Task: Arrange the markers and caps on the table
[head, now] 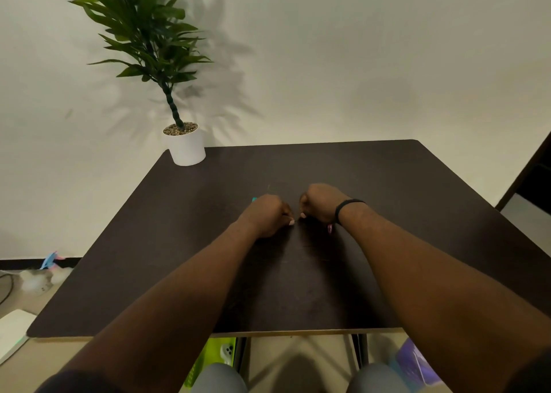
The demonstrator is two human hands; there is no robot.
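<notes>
Both my hands lie side by side as fists at the middle of the dark brown table [402, 184], thumbs nearly touching. My left hand [267, 213] has its fingers curled, and a small teal thing [253, 199] pokes out at its far side. My right hand [320, 202] is also curled and wears a black band [347, 206] at the wrist. A small pink thing [330, 228] sticks out below that wrist. Most of both small things is hidden inside the fists.
A white pot [187, 148] with a tall green plant [143, 29] stands at the table's far left corner against the wall. On the floor to the left lie a white box [12, 333] and soft toys [44, 273]. Green and purple packages [208, 360] sit under the table by my knees.
</notes>
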